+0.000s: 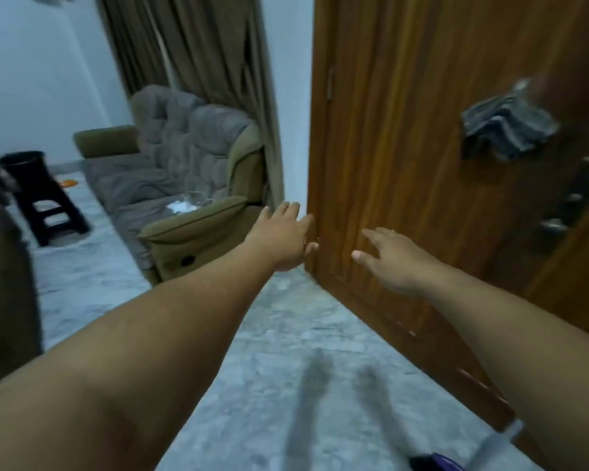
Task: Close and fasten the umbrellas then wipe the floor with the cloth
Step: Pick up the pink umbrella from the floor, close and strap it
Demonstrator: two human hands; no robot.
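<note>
Head view: both my arms are stretched out toward the wooden door (405,147). My left hand (281,237) is at the door's near edge, fingers straight and spread, thumb just by the edge, holding nothing. My right hand (393,260) is in front of the door's face, fingers loosely fanned, empty too; whether it touches the wood I cannot tell.

The cloth (507,125) hangs up on the door, high and to the right of my right hand, well apart from both hands. It's a grey, striped, crumpled bundle, soft-looking, draped in folds. At the bottom edge, near right, there's a dark purple shape (436,465) on the floor, too cut off to identify.

The door is glossy brown wood with vertical grain, and a metal handle (555,225) on the far right. The floor (269,334) is pale mottled stone, smooth. Far left sits a padded recliner (184,185), olive with grey tufted cushions, beside a black plastic stool (43,198). Brown pleated curtains (191,45) hang behind.
</note>
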